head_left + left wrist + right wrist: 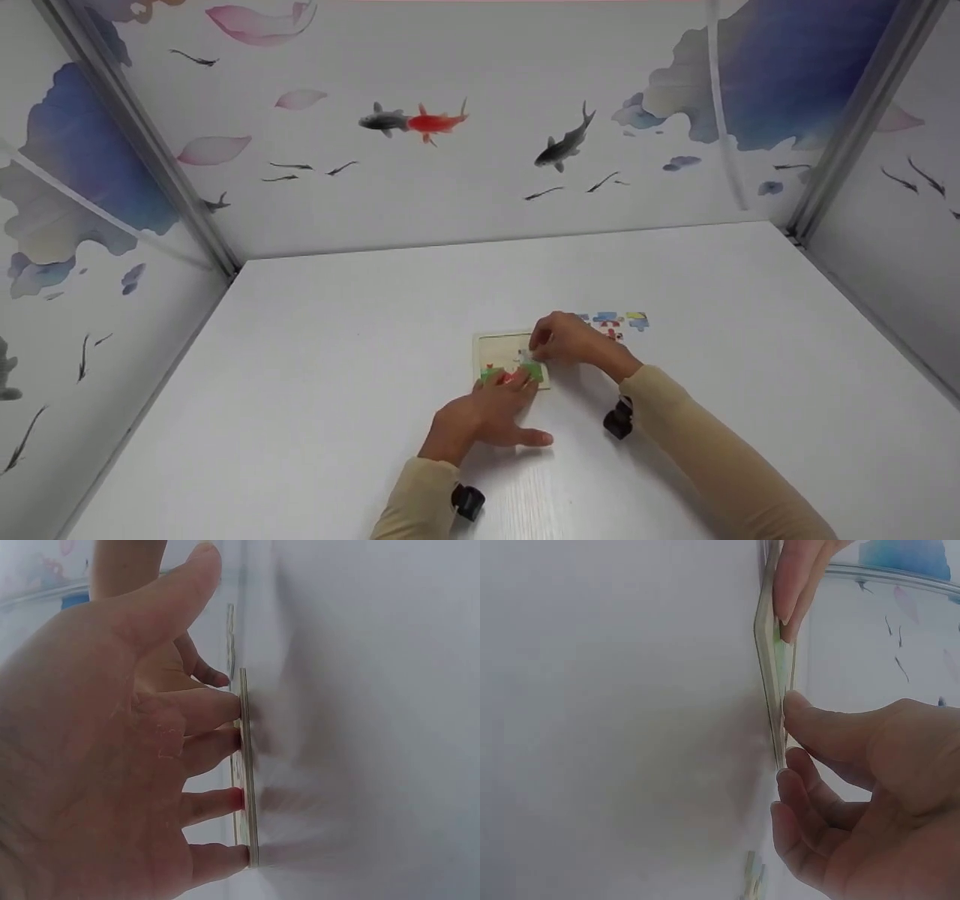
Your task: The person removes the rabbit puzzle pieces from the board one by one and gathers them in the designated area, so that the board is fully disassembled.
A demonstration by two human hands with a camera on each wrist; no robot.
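A small square wooden puzzle board (pixel 495 346) lies on the white table, its lower part filled with green and red pieces and its upper part bare wood. My left hand (pixel 495 411) rests its outstretched fingertips on the near part of the board, thumb spread to the right. At the board's right side, my right hand (pixel 566 337) bends its thumb and fingers around a pale puzzle piece (pixel 524 356), mostly hidden by the fingertips. The right wrist view shows the right thumb (pixel 825 724) against the board's face and the other fingers by its edge.
Several loose puzzle pieces (pixel 607 318), blue, red and yellow, lie on the table beyond the right hand. White panels (pixel 480 187) printed with fish and petals enclose the table (pixel 337 322) at the back and sides.
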